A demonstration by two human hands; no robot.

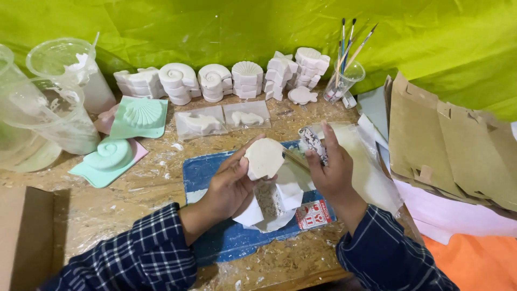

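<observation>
My left hand [229, 186] holds a white plaster shell cast [264, 158] upright by its edge, above a blue mat [210, 172]. My right hand [334, 170] grips a small speckled block [313, 144], held close to the right side of the cast. Under both hands lie white paper scraps [288, 194] and a red and white label [314, 214] on the mat. Both sleeves are dark blue plaid.
Stacks of white shell and fish casts [215, 81] line the back. Mint green shell moulds [141, 116] and clear trays [222, 119] lie left of centre, plastic cups [54, 102] far left, a cup of brushes [344, 75] behind, brown paper bags [447, 145] on the right.
</observation>
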